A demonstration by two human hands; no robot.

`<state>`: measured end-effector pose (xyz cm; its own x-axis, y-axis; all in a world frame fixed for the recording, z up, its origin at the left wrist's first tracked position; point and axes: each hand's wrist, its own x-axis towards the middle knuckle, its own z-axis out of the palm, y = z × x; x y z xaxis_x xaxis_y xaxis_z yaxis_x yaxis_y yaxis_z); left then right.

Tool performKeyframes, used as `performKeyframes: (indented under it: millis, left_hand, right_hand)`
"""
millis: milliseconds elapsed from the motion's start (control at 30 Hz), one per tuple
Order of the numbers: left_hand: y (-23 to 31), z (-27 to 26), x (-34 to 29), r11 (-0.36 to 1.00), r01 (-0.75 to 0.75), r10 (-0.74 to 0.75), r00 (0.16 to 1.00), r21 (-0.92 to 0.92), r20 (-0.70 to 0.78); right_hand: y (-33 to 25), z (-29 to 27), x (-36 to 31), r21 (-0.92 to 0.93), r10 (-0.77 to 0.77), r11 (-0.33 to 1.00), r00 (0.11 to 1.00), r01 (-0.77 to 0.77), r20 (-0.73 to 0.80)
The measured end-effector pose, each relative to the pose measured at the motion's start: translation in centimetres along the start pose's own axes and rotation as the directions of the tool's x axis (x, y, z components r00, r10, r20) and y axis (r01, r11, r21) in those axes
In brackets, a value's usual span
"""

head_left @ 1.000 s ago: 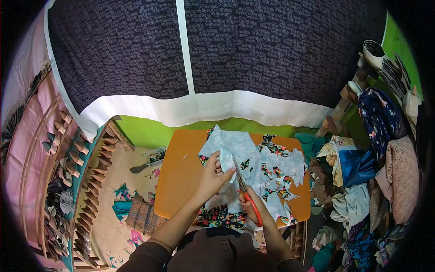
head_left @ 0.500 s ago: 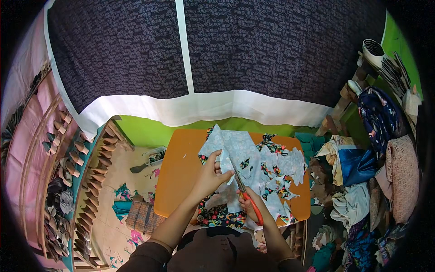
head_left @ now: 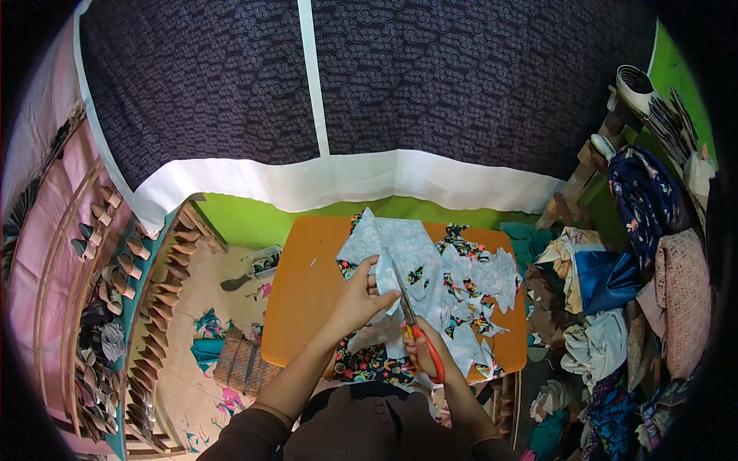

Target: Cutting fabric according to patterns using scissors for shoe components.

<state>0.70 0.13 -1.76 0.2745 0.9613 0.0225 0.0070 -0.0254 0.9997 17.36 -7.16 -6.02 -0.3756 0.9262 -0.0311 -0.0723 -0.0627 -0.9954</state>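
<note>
A large piece of fabric [head_left: 419, 244], pale on the upper face and black floral on the other, lies over the middle of the orange table [head_left: 304, 269]. My left hand [head_left: 360, 298] pinches a pale strip at its left side between thumb and fingers. Red-handled scissors [head_left: 432, 355] are gripped in my right hand [head_left: 423, 346], low and to the right of the left hand. Their blades point up and away along the cloth, just right of the pinched strip. Cut fabric scraps [head_left: 480, 280] spread over the table's right side. Black floral cloth [head_left: 373, 364] lies near me.
Shelves on the left hold rows of shoe lasts [head_left: 157, 315]. A brown patterned bag [head_left: 240, 361] and teal scraps [head_left: 206, 352] lie on the floor. Piled fabrics [head_left: 596, 342] crowd the right side. A dark patterned curtain [head_left: 461, 84] hangs beyond the table.
Both hands keep nearly the same places and grips. The scissors' blades have shifted very slightly against the fabric; the cloth itself looks almost unmoved.
</note>
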Motion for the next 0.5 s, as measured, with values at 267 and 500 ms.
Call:
performKeyframes:
  millis: [267, 500]
  left_hand:
    - [0.16, 0.1, -0.1, 0.997, -0.003, 0.0, 1.0, -0.076, -0.031]
    - [-0.16, 0.28, 0.07, 0.989, -0.012, 0.011, 1.0, -0.148, -0.01]
  right_hand:
    - [-0.29, 0.21, -0.06, 0.071, 0.068, 0.995, 0.997, -0.07, 0.024]
    - [-0.11, 0.05, 0.0, -0.098, 0.03, 0.995, 0.998, -0.036, -0.061]
